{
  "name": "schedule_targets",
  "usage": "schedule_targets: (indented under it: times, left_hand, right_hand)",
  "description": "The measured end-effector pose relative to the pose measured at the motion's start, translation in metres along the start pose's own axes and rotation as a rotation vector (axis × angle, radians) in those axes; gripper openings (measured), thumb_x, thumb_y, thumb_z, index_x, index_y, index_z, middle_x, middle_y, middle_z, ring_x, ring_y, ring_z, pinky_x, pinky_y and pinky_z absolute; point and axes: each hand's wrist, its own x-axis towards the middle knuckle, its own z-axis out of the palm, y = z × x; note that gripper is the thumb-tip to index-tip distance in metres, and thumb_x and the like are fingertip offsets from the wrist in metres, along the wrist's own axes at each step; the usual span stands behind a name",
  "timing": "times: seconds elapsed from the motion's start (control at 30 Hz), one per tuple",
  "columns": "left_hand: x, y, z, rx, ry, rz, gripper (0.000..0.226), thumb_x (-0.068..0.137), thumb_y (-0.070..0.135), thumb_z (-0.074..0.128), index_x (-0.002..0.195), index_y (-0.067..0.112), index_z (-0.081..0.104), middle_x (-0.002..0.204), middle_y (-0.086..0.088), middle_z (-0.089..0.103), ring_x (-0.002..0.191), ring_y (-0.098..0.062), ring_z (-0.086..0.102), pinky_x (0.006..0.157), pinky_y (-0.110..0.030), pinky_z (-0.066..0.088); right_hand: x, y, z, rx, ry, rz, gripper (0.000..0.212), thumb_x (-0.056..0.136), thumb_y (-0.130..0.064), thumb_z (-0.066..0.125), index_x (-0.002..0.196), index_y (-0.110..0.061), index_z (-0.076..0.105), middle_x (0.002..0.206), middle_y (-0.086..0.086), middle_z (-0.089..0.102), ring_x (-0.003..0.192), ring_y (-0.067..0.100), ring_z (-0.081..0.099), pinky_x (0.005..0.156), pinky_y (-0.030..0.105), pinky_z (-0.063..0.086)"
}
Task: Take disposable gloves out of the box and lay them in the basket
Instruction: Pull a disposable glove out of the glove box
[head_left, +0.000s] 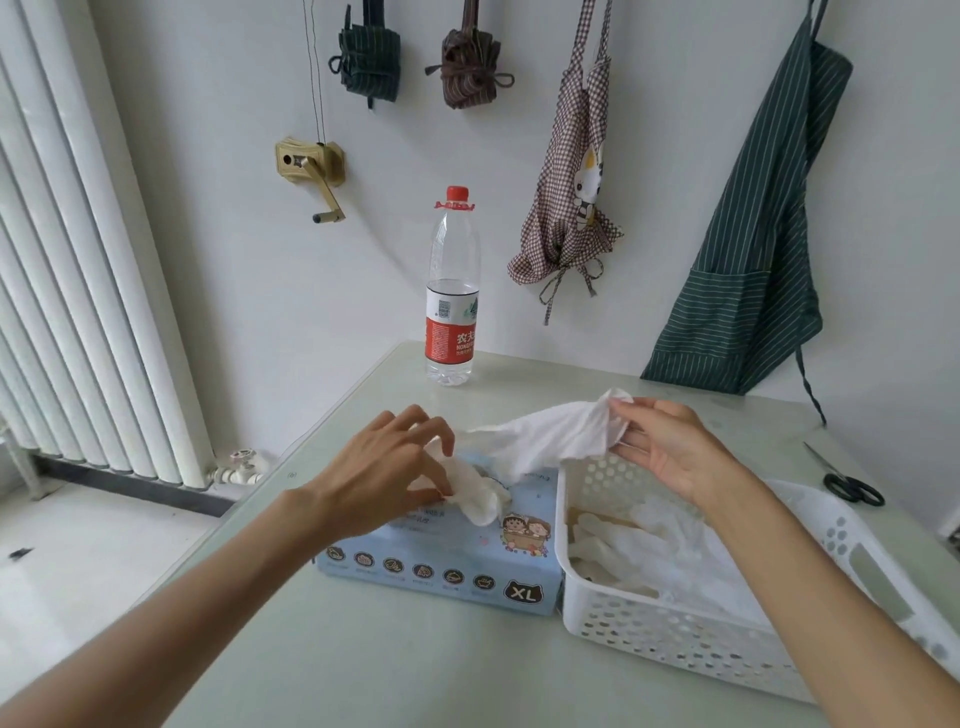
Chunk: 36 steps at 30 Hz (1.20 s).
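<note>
The right hand (670, 447) pinches a thin white plastic glove (550, 434); the left hand (389, 467) pinches another at the blue cardboard box (441, 561). Hold the box down and pull slowly, then lay it flat in the white holey plastic basket (675, 634)

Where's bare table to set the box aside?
Bare table lies in front of the box and basket, and between the bottle and scissors. Crowded where both hands work the gloves over the box.
</note>
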Motion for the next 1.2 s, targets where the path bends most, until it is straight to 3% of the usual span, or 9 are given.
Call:
schedule_targets:
  times: [0.17, 0.33, 0.5, 0.6, 0.7, 0.77, 0.97, 1.1, 1.2]
  left_hand:
    - [0.006, 0.005, -0.003, -0.028, -0.181, -0.144, 0.034, 0.094, 0.053, 0.044, 0.111, 0.037, 0.068, 0.136, 0.019, 0.040, 0.123, -0.008, 0.030, 0.092, -0.023, 0.025]
    - [0.016, 0.010, -0.017, -0.047, -0.014, -0.268, 0.030, 0.074, 0.062, 0.065, 0.088, 0.037, 0.073, 0.120, 0.023, 0.052, 0.109, -0.004, 0.037, 0.083, -0.022, 0.026]
    - [0.022, -0.004, -0.041, -0.455, 0.067, -0.425, 0.011, 0.073, 0.045, 0.076, 0.079, 0.039, 0.068, 0.106, 0.018, 0.063, 0.103, -0.005, 0.054, 0.089, -0.029, 0.042]
    - [0.043, 0.002, -0.064, -0.701, 0.097, -0.418, 0.018, 0.089, 0.037, 0.061, 0.104, 0.029, 0.068, 0.112, 0.009, 0.066, 0.105, -0.010, 0.061, 0.083, -0.022, 0.046]
    - [0.074, 0.042, -0.082, -0.952, -0.192, -0.264, 0.056, 0.085, 0.047, 0.056, 0.136, 0.024, 0.047, 0.130, 0.011, 0.052, 0.119, -0.006, 0.050, 0.090, -0.014, 0.042]
    - [0.091, 0.069, -0.079, -0.946, -0.298, -0.189, 0.064, 0.082, 0.047, 0.062, 0.138, 0.023, 0.043, 0.129, 0.012, 0.052, 0.118, -0.006, 0.052, 0.100, -0.021, 0.042]
    - [0.110, 0.104, -0.043, -0.961, -0.090, -0.211, 0.016, 0.079, 0.001, 0.070, 0.094, 0.003, 0.066, 0.097, -0.005, 0.068, 0.088, -0.014, 0.063, 0.077, -0.016, 0.051]
    - [0.114, 0.110, -0.031, -1.098, -0.061, -0.253, 0.013, 0.084, 0.005, 0.068, 0.091, 0.012, 0.059, 0.096, -0.003, 0.065, 0.091, -0.016, 0.062, 0.080, -0.029, 0.053]
    - [0.118, 0.119, -0.022, -1.090, -0.094, -0.238, 0.003, 0.091, 0.012, 0.062, 0.093, 0.012, 0.060, 0.098, -0.002, 0.066, 0.083, -0.013, 0.062, 0.076, -0.029, 0.051]
  right_hand:
    - [0.002, -0.001, -0.016, -0.124, 0.197, -0.142, 0.021, 0.094, -0.017, 0.059, 0.111, -0.006, 0.057, 0.106, 0.014, 0.065, 0.087, 0.021, 0.064, 0.069, 0.027, 0.052]
    - [-0.016, -0.018, -0.014, -0.252, 0.193, -0.367, 0.020, 0.094, -0.021, 0.058, 0.110, -0.009, 0.055, 0.102, 0.008, 0.066, 0.085, 0.014, 0.062, 0.081, 0.032, 0.052]
    - [-0.034, -0.041, -0.013, -0.227, 0.027, -0.465, 0.019, 0.095, -0.020, 0.056, 0.108, -0.007, 0.055, 0.092, 0.007, 0.069, 0.077, 0.011, 0.064, 0.068, 0.021, 0.054]
    - [-0.040, -0.051, -0.010, -0.270, -0.104, -0.429, 0.015, 0.094, -0.023, 0.057, 0.103, -0.012, 0.056, 0.085, -0.001, 0.070, 0.074, 0.008, 0.065, 0.070, 0.023, 0.053]
    - [-0.047, -0.060, -0.003, -0.325, -0.240, -0.389, 0.012, 0.095, -0.024, 0.056, 0.102, -0.014, 0.056, 0.076, -0.006, 0.069, 0.068, 0.006, 0.062, 0.063, 0.020, 0.051]
    - [-0.050, -0.062, -0.002, -0.341, -0.246, -0.383, 0.014, 0.097, -0.026, 0.053, 0.105, -0.015, 0.054, 0.078, -0.007, 0.066, 0.068, 0.005, 0.060, 0.060, 0.019, 0.048]
    - [-0.061, -0.051, -0.038, -0.142, -0.275, -0.221, 0.028, 0.086, -0.028, 0.064, 0.111, -0.017, 0.057, 0.096, 0.000, 0.064, 0.090, 0.013, 0.061, 0.082, 0.030, 0.047]
    - [-0.067, -0.040, -0.074, -0.542, -0.062, -0.416, 0.019, 0.086, -0.013, 0.068, 0.099, -0.026, 0.066, 0.097, -0.007, 0.069, 0.091, 0.008, 0.064, 0.078, 0.018, 0.047]
    - [-0.070, -0.028, -0.095, -0.483, 0.117, -0.512, 0.016, 0.085, -0.016, 0.069, 0.083, -0.032, 0.070, 0.088, -0.005, 0.072, 0.084, 0.011, 0.065, 0.074, 0.021, 0.047]
